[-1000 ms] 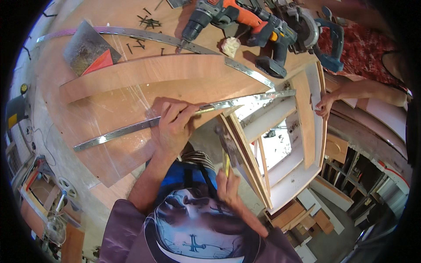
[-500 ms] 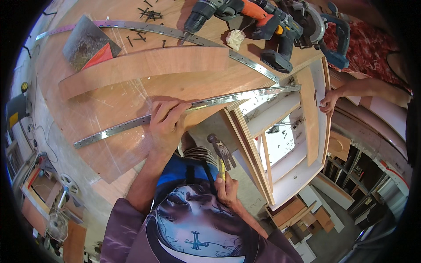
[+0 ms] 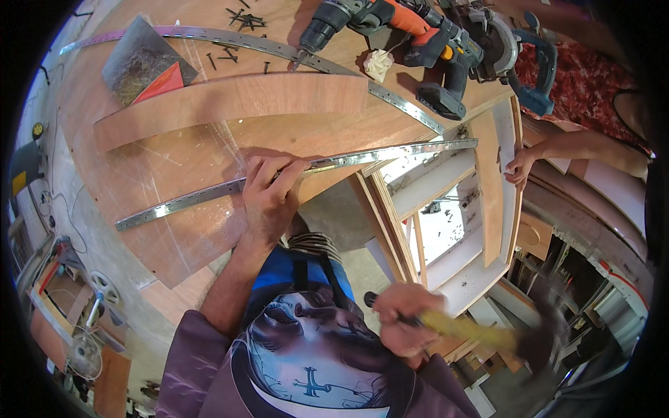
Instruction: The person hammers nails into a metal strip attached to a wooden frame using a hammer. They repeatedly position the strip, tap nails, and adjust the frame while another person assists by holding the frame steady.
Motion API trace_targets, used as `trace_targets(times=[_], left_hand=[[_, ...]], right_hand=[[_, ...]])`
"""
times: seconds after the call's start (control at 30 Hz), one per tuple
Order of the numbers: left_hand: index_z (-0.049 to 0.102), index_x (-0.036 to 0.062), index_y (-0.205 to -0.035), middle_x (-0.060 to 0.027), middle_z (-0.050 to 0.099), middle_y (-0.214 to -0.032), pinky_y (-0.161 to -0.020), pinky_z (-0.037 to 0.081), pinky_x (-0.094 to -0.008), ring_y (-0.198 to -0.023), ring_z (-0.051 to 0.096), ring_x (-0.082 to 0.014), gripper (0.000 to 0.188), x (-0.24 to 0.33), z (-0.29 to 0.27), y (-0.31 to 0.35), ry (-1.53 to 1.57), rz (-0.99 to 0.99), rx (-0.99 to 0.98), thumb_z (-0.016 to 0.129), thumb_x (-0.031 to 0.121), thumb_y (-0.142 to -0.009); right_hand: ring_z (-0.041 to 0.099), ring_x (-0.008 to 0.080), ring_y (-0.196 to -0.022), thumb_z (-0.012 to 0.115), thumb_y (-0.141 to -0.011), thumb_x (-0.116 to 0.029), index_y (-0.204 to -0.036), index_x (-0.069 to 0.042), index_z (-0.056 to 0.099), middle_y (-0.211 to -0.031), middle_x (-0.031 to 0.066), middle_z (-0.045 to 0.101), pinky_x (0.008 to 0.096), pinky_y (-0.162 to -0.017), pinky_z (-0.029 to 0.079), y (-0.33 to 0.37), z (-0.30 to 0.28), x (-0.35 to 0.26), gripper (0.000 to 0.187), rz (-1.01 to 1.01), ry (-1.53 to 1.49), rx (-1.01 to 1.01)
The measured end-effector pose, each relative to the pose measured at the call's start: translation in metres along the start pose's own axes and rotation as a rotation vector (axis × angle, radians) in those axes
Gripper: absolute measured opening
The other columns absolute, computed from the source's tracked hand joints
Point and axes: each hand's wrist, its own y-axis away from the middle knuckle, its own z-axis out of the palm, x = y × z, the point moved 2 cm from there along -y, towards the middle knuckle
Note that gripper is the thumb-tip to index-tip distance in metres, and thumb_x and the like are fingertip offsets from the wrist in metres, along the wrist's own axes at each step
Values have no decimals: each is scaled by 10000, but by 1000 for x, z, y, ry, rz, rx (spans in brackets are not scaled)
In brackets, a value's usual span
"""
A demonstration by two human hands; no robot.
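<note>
A long perforated metal strip [image 3: 401, 151], like a piano hinge, lies along the near edge of the wooden panel [image 3: 188, 167] and reaches right over a wooden frame. My left hand [image 3: 268, 191] is closed on the strip near its middle, fingertips over the metal. Whether anything small is pinched there is hidden. My right hand [image 3: 408, 317] grips a claw hammer [image 3: 474, 333] by its yellow handle, low at the right and well apart from the strip. The hammer's head is smeared by motion.
A curved wooden piece [image 3: 230, 104], a second metal strip [image 3: 265, 47], a flat metal blade [image 3: 143, 63] and several dark screws [image 3: 247, 19] lie on the panel. Cordless drills [image 3: 449, 70] and a circular saw [image 3: 505, 42] stand behind. Another person's hand [image 3: 519, 167] holds the white-lined frame [image 3: 516, 125].
My right hand has swung the hammer from near my middle out to the right, its head now pointing right. My left hand stays at the strip, shifted slightly.
</note>
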Motion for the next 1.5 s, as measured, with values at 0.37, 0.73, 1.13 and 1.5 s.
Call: trace_targets(times=[0.37, 0.73, 1.13, 1.5], left_hand=[[812, 88, -1074, -69, 724, -1034, -857, 569, -409, -955, 668, -300, 383, 2, -6, -4, 23, 2, -85, 805, -79, -730], [821, 107, -1071, -51, 743, -1069, -932, 523, -423, -1031, 672, -288, 373, -12, -19, 8, -11, -36, -94, 830, -60, -737], [814, 131, -1119, -40, 732, -1100, -946, 487, -450, -1036, 662, -292, 383, 4, 9, 3, -45, 9, -84, 834, -15, -766], [821, 115, -1105, -60, 752, -1080, -934, 526, -434, -1025, 692, -305, 392, 6, 10, 1, -61, -4, -72, 833, -36, -743]], right_hand=[[666, 434, -574, 623, -1056, -189, -1026, 25, 656, -655, 200, 618, 467, -538, 512, 58, 20, 112, 219, 148, 580, -230], [658, 390, -554, 621, -1103, -263, -966, -10, 598, -626, 176, 571, 442, -545, 493, 100, -7, 135, 289, 468, 383, -256], [652, 282, -534, 592, -1128, -305, -993, -2, 603, -624, 115, 592, 400, -541, 492, 99, -10, 129, 332, 487, 321, -174], [558, 124, -532, 551, -1138, -422, -857, -26, 618, -603, 32, 574, 304, -486, 410, 23, 4, 55, 491, 296, 205, -133]])
